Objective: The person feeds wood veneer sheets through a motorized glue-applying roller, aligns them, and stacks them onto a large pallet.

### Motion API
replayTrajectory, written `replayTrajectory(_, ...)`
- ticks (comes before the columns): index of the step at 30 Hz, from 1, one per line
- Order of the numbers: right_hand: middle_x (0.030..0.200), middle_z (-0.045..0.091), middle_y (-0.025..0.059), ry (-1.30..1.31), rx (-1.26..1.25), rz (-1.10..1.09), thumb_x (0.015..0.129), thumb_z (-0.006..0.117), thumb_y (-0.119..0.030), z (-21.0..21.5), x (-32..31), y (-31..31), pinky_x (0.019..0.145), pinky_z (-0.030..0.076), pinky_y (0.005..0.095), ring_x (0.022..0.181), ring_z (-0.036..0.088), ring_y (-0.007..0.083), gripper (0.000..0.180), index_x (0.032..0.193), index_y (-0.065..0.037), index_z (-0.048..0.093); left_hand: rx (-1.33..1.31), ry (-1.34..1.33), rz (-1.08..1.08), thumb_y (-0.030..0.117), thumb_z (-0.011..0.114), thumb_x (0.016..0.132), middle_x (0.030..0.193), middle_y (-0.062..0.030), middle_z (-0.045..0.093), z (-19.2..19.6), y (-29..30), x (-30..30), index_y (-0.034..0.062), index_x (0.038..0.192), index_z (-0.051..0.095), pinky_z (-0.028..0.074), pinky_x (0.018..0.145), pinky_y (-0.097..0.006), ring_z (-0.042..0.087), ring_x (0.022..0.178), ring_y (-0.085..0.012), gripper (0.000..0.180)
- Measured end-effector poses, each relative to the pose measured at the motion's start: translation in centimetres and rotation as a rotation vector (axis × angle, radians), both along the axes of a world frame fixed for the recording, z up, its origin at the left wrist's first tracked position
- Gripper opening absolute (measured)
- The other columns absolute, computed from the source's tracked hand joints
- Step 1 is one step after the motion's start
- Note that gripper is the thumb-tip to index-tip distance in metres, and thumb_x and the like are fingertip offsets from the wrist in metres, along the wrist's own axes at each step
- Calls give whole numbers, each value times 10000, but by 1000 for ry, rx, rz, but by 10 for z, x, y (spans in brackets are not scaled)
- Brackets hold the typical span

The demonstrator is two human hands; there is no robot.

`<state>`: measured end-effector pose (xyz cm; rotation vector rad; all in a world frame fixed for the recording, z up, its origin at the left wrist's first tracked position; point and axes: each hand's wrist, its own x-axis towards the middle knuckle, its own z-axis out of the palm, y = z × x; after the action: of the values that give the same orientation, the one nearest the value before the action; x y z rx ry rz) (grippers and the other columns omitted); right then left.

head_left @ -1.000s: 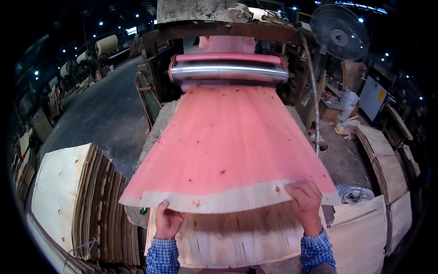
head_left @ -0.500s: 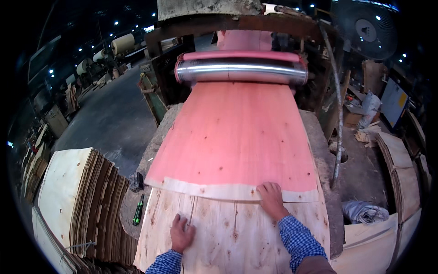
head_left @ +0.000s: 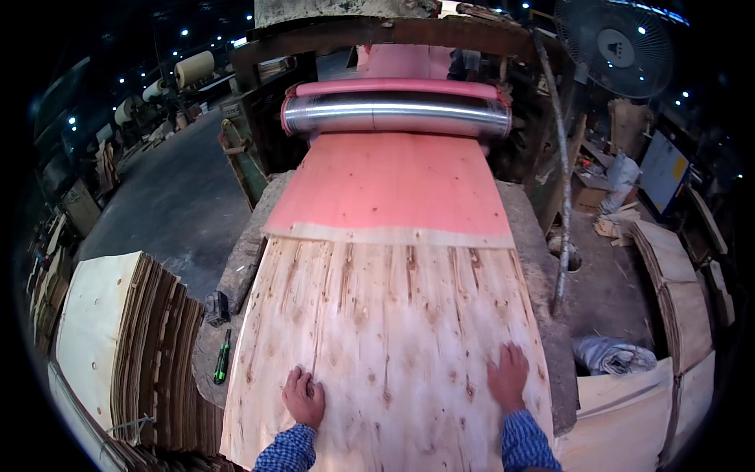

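Note:
Both hands rest on a bare, knotty wood veneer sheet (head_left: 370,346) that lies across the bench in front of me. My left hand (head_left: 304,397) sits on its left part, fingers slightly bent and holding nothing. Toward the right edge lies my right hand (head_left: 509,377), its fingers spread on the wood. Beyond them a pink-coated veneer sheet (head_left: 389,185) has its pale near edge over the far end of the bare one. Its far end runs under a shiny metal roller (head_left: 393,114) with a pink roller (head_left: 393,87) above it.
A green utility knife (head_left: 223,358) and a small dark block (head_left: 216,308) lie on the bench's left ledge. Stacked veneers (head_left: 149,346) stand at left. On the right are a leaning pole (head_left: 565,181), a rolled plastic bundle (head_left: 615,356) and more veneer sheets (head_left: 629,409). A fan (head_left: 615,49) stands behind.
The pink sheet has slid away from me toward the rollers, uncovering more bare veneer. My right hand has left its near edge and come back to the right. My left hand stays nearly in place.

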<state>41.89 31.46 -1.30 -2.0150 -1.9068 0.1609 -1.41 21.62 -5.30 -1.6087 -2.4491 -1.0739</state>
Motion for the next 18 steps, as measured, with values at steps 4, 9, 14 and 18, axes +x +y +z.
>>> replayTrajectory(4, 1410, 412, 242, -51, 85, -229, 831, 617, -298, -22, 36, -110, 1082, 268, 487, 1334, 353, 369, 615, 1303, 65, 464, 37, -1, -45, 208, 677, 764, 1294, -206, 547, 7, 10, -2, 21, 1053, 652, 357, 1026, -457, 487, 1227, -368, 345)
replayTrajectory(9, 1375, 450, 264, -40, -51, -403, 818, 632, -334, -6, 53, -174, 1055, 336, 460, 1299, 400, 391, 657, 1281, 103, 470, 29, -135, -178, 230, 690, 750, 1261, -195, 583, 10, -5, -17, 62, 1085, 660, 351, 1045, -473, 477, 1247, -388, 376)
replayTrajectory(14, 1101, 592, 260, -9, -157, -452, 731, 685, -369, 9, 74, -178, 897, 453, 476, 1041, 563, 412, 541, 1048, 57, 588, -19, -162, -221, 199, 700, 740, 1223, -203, 605, 15, -79, -12, 42, 1044, 660, 373, 1038, -472, 488, 1220, -417, 345)
replayTrajectory(18, 954, 658, 250, -123, -138, -416, 670, 723, -382, 21, 98, -161, 812, 509, 464, 896, 640, 403, 517, 983, 23, 648, -88, -395, -203, 192, 695, 763, 1159, -203, 637, 9, -139, -11, 32, 1078, 657, 403, 1011, -451, 534, 1173, -379, 355)
